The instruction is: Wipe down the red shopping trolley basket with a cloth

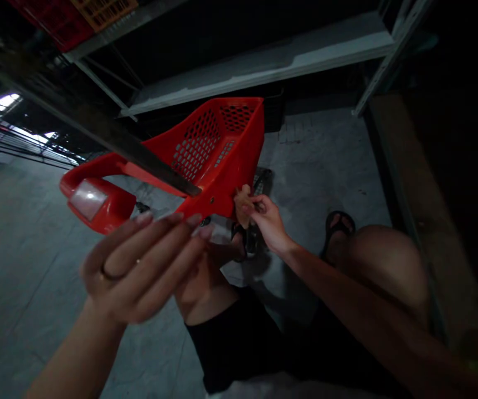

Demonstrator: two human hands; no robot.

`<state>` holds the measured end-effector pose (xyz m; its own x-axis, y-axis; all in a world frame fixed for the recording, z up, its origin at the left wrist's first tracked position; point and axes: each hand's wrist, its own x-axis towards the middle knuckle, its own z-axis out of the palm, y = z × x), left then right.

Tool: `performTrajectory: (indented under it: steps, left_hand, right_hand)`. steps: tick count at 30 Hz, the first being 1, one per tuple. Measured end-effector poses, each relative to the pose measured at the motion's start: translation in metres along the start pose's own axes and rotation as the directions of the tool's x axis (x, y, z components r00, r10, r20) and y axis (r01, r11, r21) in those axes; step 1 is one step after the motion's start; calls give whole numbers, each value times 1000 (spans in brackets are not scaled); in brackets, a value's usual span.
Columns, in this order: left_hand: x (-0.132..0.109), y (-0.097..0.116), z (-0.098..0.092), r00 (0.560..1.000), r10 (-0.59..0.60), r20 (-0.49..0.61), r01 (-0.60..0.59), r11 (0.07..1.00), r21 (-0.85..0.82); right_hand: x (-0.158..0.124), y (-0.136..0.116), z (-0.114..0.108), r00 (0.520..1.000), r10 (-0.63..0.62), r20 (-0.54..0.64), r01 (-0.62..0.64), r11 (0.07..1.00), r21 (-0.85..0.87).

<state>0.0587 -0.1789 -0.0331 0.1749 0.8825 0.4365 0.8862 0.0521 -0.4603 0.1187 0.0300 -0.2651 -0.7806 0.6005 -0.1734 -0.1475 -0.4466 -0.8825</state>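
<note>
My right hand pinches a pale scrap, perhaps a rag, at the corner of the red basket. My left hand hangs open, fingers straight.

A red basket with many holes is tilted above the concrete floor. The right hand pinches its lower corner with the fingers closed. The left hand, wearing a ring, is flat with straight fingers just under the basket's edge; whether it touches is unclear. A grey shelf stands behind.
</note>
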Motion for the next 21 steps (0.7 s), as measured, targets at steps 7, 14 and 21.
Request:
performTrajectory:
  steps: [7, 14, 21]
  left_hand:
    - [11, -4, 23, 966, -186, -177, 190, 982, 8]
    - [46, 23, 46, 936, -303, -181, 318, 946, 61]
    - [100, 44, 70, 906, -413, 92, 418, 907, -56]
  right_hand:
    - [-23, 39, -1, 979, 79, -190, -90, 995, -47]
    - [-12, -46, 19, 964, -231, -135, 218, 970, -106]
    - [8, -45, -8, 892, -369, -263, 309, 920, -241]
